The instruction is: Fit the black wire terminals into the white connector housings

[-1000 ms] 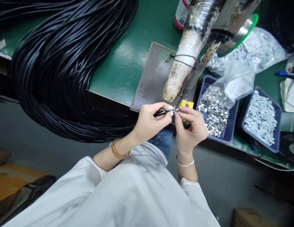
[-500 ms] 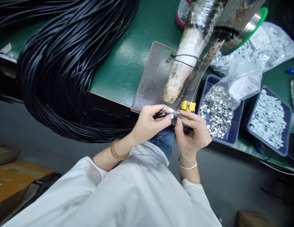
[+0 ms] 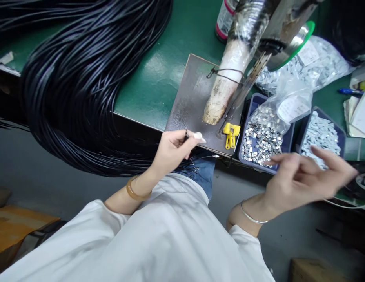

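So the left hand (image 3: 170, 152) has thumb and forefinger pinched tight on what looks like a black cable (image 3: 186, 136), right by the near edge of the dark board (image 3: 185, 102). The right hand (image 3: 302, 180) is out at roughly 3 o'clock from it, fingers loosely parted, overlapping the tray of pale pieces (image 3: 322, 131) in this view; it's too blurred to tell if anything tiny is in there. My two cents: grip near the cable's end so it doesn't flop, and keep the left wrist steady. The metal clips (image 3: 260, 143), also around 3 o'clock, look jumbled, so single ones probably come up easiest from the edge. That heavy cable bundle (image 3: 76, 74) at 10 o'clock likely drags, so leave some slack.
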The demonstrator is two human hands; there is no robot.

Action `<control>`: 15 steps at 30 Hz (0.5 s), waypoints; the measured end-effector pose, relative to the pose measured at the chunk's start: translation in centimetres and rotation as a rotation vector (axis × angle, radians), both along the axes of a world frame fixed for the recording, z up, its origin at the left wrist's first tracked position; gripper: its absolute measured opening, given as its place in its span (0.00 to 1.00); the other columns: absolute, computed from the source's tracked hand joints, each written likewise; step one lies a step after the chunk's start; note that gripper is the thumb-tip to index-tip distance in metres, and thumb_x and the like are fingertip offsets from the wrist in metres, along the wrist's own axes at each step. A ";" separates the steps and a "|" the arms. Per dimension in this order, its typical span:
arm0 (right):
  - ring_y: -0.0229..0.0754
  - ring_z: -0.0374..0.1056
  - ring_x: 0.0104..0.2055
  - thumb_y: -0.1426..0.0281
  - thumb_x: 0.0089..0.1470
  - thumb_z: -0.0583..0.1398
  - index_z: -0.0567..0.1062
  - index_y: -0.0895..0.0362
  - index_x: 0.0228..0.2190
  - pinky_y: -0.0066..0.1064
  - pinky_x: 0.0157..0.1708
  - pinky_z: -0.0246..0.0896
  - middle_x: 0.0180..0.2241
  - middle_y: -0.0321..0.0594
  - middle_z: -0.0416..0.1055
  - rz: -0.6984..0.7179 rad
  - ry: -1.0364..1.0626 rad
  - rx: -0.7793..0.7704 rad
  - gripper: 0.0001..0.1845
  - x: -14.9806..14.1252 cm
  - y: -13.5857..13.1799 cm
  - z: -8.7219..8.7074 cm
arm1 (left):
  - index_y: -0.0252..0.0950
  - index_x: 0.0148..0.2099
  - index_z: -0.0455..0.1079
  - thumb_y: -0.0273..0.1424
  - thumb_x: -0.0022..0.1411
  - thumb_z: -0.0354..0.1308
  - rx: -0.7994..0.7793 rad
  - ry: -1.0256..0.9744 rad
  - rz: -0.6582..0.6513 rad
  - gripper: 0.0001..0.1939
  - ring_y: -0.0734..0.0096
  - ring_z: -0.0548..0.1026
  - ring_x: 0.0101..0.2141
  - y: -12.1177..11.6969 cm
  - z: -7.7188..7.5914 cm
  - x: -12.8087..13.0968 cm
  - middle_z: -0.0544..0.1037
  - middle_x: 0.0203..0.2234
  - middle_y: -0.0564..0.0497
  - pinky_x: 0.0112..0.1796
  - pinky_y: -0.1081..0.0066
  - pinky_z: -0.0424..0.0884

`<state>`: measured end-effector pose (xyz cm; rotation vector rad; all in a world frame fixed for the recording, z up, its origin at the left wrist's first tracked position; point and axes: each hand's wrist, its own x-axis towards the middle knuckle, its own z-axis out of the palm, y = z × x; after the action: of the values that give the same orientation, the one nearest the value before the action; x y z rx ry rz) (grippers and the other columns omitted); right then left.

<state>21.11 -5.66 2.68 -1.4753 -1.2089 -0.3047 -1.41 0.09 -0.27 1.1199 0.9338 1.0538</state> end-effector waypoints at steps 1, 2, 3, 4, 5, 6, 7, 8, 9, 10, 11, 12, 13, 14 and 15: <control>0.38 0.73 0.23 0.67 0.56 0.63 0.76 0.50 0.40 0.31 0.18 0.63 0.30 0.34 0.73 0.016 0.017 -0.177 0.08 0.6 -0.2 -0.2 | 0.34 0.32 0.75 0.39 0.59 0.64 -0.069 -0.103 0.009 0.12 0.81 0.59 0.15 0.4 0.1 -0.2 0.61 0.13 0.59 0.18 0.75 0.54; 0.40 0.74 0.25 0.67 0.56 0.62 0.75 0.53 0.37 0.31 0.23 0.66 0.27 0.33 0.72 0.013 0.013 -0.324 0.06 1.2 -0.1 -0.6 | 0.35 0.34 0.74 0.39 0.57 0.65 -0.136 -0.204 0.001 0.11 0.82 0.57 0.15 0.8 0.2 -0.4 0.60 0.13 0.60 0.18 0.76 0.52; 0.40 0.74 0.27 0.66 0.56 0.63 0.74 0.54 0.34 0.32 0.27 0.68 0.25 0.33 0.72 -0.007 -0.013 -0.440 0.05 1.9 0.1 -0.9 | 0.36 0.34 0.73 0.38 0.55 0.65 -0.194 -0.291 -0.018 0.11 0.81 0.57 0.15 1.2 0.2 -0.5 0.59 0.15 0.60 0.17 0.76 0.52; 0.39 0.73 0.27 0.65 0.55 0.63 0.74 0.55 0.31 0.33 0.30 0.68 0.25 0.33 0.71 -0.031 -0.056 -0.515 0.06 2.5 0.5 -1.3 | 0.37 0.34 0.71 0.37 0.54 0.65 -0.243 -0.351 -0.044 0.10 0.81 0.57 0.16 1.6 0.3 -0.6 0.60 0.15 0.60 0.18 0.76 0.52; 0.38 0.70 0.26 0.66 0.54 0.63 0.73 0.55 0.29 0.33 0.31 0.67 0.25 0.33 0.71 -0.055 -0.102 -0.559 0.06 3.1 1.1 -1.7 | 0.37 0.34 0.70 0.36 0.54 0.65 -0.275 -0.383 -0.081 0.10 0.81 0.57 0.16 1.9 0.4 -0.7 0.61 0.16 0.59 0.17 0.77 0.52; 0.37 0.68 0.25 0.67 0.52 0.63 0.72 0.55 0.27 0.33 0.30 0.65 0.24 0.33 0.71 -0.062 -0.145 -0.590 0.06 3.7 1.7 -2.0 | 0.37 0.33 0.70 0.35 0.54 0.64 -0.283 -0.390 -0.127 0.09 0.82 0.57 0.16 2.1 0.5 -0.7 0.62 0.16 0.59 0.17 0.77 0.51; 0.37 0.67 0.25 0.68 0.51 0.63 0.71 0.55 0.26 0.33 0.31 0.63 0.24 0.33 0.71 -0.067 -0.182 -0.623 0.06 4.1 2.4 -2.2 | 0.37 0.33 0.70 0.34 0.54 0.64 -0.268 -0.377 -0.182 0.08 0.82 0.57 0.16 2.3 0.7 -0.7 0.64 0.16 0.58 0.17 0.77 0.50; 0.37 0.66 0.26 0.70 0.50 0.63 0.71 0.54 0.25 0.33 0.32 0.62 0.25 0.34 0.70 -0.061 -0.220 -0.659 0.06 4.4 3.1 -2.3 | 0.36 0.33 0.71 0.33 0.54 0.65 -0.230 -0.348 -0.246 0.07 0.82 0.58 0.16 2.2 1.0 -0.7 0.66 0.17 0.57 0.17 0.77 0.50; 0.38 0.65 0.27 0.71 0.50 0.62 0.70 0.54 0.24 0.33 0.33 0.61 0.25 0.34 0.70 -0.044 -0.255 -0.700 0.06 4.5 3.7 -2.4 | 0.36 0.33 0.72 0.31 0.54 0.65 -0.178 -0.308 -0.315 0.06 0.82 0.60 0.17 2.1 1.4 -0.7 0.69 0.18 0.56 0.17 0.77 0.53; 0.38 0.65 0.28 0.72 0.50 0.62 0.69 0.54 0.23 0.33 0.34 0.59 0.26 0.34 0.70 -0.025 -0.292 -0.740 0.07 4.6 4.1 -2.3 | 0.35 0.32 0.73 0.31 0.55 0.65 -0.118 -0.262 -0.384 0.05 0.81 0.64 0.18 1.9 2.0 -0.6 0.72 0.20 0.54 0.18 0.77 0.57; 0.38 0.64 0.28 0.73 0.49 0.61 0.68 0.54 0.23 0.33 0.34 0.58 0.26 0.34 0.69 -0.007 -0.331 -0.778 0.07 4.5 4.4 -2.2 | 0.34 0.32 0.75 0.30 0.56 0.65 -0.052 -0.214 -0.450 0.04 0.80 0.67 0.20 1.6 2.6 -0.5 0.74 0.22 0.52 0.20 0.76 0.61; 0.38 0.63 0.29 0.74 0.49 0.61 0.68 0.54 0.23 0.33 0.33 0.56 0.26 0.34 0.69 0.005 -0.374 -0.810 0.07 4.4 4.5 -2.0 | 0.33 0.32 0.76 0.29 0.57 0.65 0.020 -0.171 -0.508 0.04 0.79 0.69 0.21 1.2 3.2 -0.4 0.76 0.23 0.51 0.22 0.75 0.64; 0.38 0.62 0.28 0.75 0.49 0.60 0.67 0.54 0.23 0.32 0.32 0.53 0.26 0.34 0.68 0.009 -0.420 -0.835 0.08 4.2 4.5 -1.9 | 0.33 0.32 0.77 0.28 0.57 0.64 0.099 -0.137 -0.559 0.03 0.79 0.69 0.21 0.7 3.8 -0.3 0.78 0.24 0.50 0.23 0.75 0.66; 0.38 0.61 0.28 0.75 0.49 0.60 0.67 0.54 0.23 0.32 0.31 0.51 0.25 0.34 0.67 0.007 -0.471 -0.855 0.07 4.1 4.5 -1.7 | 0.32 0.32 0.77 0.27 0.58 0.64 0.176 -0.116 -0.603 0.03 0.80 0.69 0.21 0.3 4.2 -0.1 0.78 0.24 0.50 0.24 0.75 0.65; 0.38 0.59 0.27 0.76 0.49 0.59 0.66 0.54 0.23 0.33 0.29 0.48 0.25 0.34 0.66 -0.004 -0.523 -0.867 0.07 4.0 4.4 -1.7 | 0.32 0.33 0.78 0.27 0.58 0.64 0.235 -0.108 -0.634 0.03 0.80 0.68 0.21 -0.1 4.5 0.0 0.78 0.24 0.50 0.23 0.75 0.64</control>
<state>25.08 -1.27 1.00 -2.2196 -1.9002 -0.1709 -1.37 0.00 4.22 1.4134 0.3252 0.6951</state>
